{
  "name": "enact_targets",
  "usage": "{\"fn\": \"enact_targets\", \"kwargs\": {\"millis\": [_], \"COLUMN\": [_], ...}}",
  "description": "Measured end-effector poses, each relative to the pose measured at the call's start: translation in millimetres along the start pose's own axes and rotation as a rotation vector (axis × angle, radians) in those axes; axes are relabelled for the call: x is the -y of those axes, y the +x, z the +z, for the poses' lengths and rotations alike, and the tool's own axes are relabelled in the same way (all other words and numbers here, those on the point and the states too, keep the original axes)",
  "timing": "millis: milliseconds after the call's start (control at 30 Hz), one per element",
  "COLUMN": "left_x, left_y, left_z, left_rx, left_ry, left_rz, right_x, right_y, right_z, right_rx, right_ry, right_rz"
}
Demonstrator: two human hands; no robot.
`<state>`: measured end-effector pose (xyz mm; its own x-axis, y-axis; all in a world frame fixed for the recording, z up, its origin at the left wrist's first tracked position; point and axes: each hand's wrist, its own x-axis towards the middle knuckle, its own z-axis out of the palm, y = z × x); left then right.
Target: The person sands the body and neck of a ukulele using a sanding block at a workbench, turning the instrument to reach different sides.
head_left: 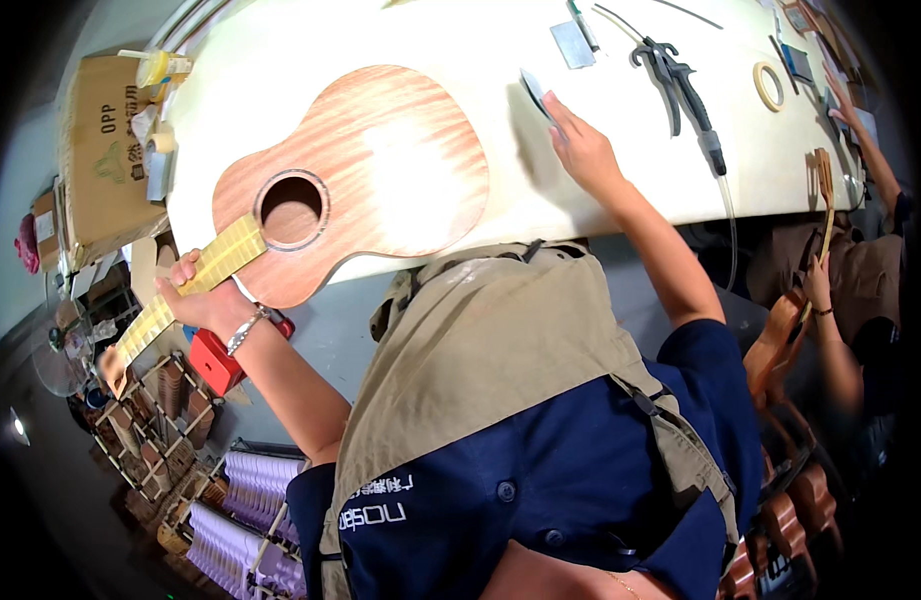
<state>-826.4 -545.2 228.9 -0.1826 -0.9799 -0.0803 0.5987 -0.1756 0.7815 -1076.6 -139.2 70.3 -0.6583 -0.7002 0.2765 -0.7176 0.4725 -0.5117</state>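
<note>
Presently the left hand [195, 295] is wrapped around the taped neck of a ukulele [370, 180], whose wooden body lies face up on the white tabletop [620, 180]. Farther right, the right hand [580, 150] pinches a small flat scraper [536, 95] by its edge. An air blow gun [680, 90] lies well beyond.

Ukulele [380, 175]: you see a small orange-brown wooden one, face up, its body flat on the white table [600, 200], its round hole open, its taped yellow neck pointing off the edge.
Pad [533, 92]: small, grey, thin, tilted up just beside the ukulele.
</note>
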Motion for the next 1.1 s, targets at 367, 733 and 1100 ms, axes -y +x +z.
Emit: {"fn": "enact_targets", "kwargs": {"millis": [367, 733, 1100], "left_x": [2.5, -1.2, 11.5], "left_y": [-78.2, -89.9, -124.3], "left_z": [68.6, 75.3, 203.2], "left_rx": [-0.003, 0.026, 1.207], "left_ry": [0.075, 0.062, -0.056], "left_rz": [0.097, 0.123, 0.088], "right_x": [113.6, 136.4, 117.8], "right_y": [-10.0, -10.9, 59.7], "right_z": [-4.9, -3.8, -150.0], "right_rx": [0.099, 0.267, -0.314], "right_ry": [0.211, 0.192, 0.366], "right_rz": [-0.173, -0.225, -0.148]}}
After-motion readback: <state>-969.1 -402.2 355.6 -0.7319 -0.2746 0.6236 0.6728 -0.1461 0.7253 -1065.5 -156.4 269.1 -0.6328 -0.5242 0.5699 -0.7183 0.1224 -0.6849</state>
